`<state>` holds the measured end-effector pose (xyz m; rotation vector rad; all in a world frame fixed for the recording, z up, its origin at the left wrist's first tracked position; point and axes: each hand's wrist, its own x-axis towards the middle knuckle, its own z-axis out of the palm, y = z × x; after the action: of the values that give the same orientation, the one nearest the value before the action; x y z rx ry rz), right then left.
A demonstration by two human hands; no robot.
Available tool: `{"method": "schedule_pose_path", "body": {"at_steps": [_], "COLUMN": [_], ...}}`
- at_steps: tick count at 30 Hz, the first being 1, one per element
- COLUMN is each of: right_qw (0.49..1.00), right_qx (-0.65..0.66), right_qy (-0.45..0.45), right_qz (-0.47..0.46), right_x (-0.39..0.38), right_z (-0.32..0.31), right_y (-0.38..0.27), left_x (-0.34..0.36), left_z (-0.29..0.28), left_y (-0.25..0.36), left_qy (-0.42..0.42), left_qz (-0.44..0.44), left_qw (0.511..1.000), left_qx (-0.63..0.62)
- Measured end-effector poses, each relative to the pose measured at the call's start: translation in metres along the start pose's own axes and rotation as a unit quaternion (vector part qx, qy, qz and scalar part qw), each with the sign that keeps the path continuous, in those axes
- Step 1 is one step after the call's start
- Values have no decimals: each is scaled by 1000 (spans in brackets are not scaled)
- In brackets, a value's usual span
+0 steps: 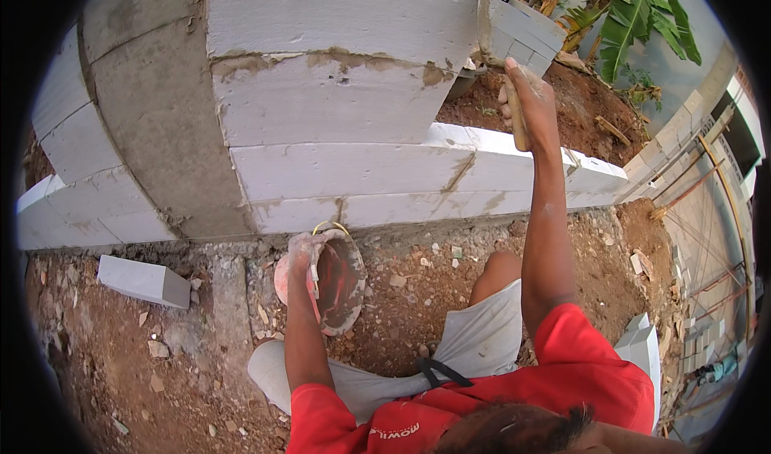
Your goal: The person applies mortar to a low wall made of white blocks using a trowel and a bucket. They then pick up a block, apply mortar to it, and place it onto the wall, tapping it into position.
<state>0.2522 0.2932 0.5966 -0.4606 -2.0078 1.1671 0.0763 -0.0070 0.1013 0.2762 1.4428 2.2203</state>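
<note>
My right hand is closed around the wooden handle of a trowel, raised to the right end of the white block wall; its mortar-smeared metal part reaches up along that edge. Grey mortar shows in the joint between the upper blocks. My left hand grips the near rim of a tilted, mortar-stained pink bucket on the ground below the wall. The bucket's inside is coated with grey and reddish residue.
A grey concrete column divides the wall. A loose block lies on rubbly soil at left. More blocks stand beside me at right. A low wall run, red earth, banana plants and bamboo poles are at right.
</note>
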Motion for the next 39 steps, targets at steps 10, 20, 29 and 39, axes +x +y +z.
{"method": "schedule_pose_path", "body": {"at_steps": [10, 20, 29, 39], "right_qw": [999, 977, 900, 931], "right_qx": [39, -180, -327, -337], "right_qy": [-12, -45, 130, 78], "right_qz": [14, -106, -258, -115], "right_x": [4, 8, 57, 32], "right_z": [-17, -7, -9, -43], "right_y": [-5, -19, 12, 33], "left_x": [-4, 8, 21, 13], "left_z": [8, 1, 8, 3], "left_y": [6, -11, -33, -11], "left_qy": [29, 21, 14, -7], "left_qz": [9, 32, 24, -14], "left_qw": [998, 998, 998, 998], "left_qx": [54, -54, -48, -58]}}
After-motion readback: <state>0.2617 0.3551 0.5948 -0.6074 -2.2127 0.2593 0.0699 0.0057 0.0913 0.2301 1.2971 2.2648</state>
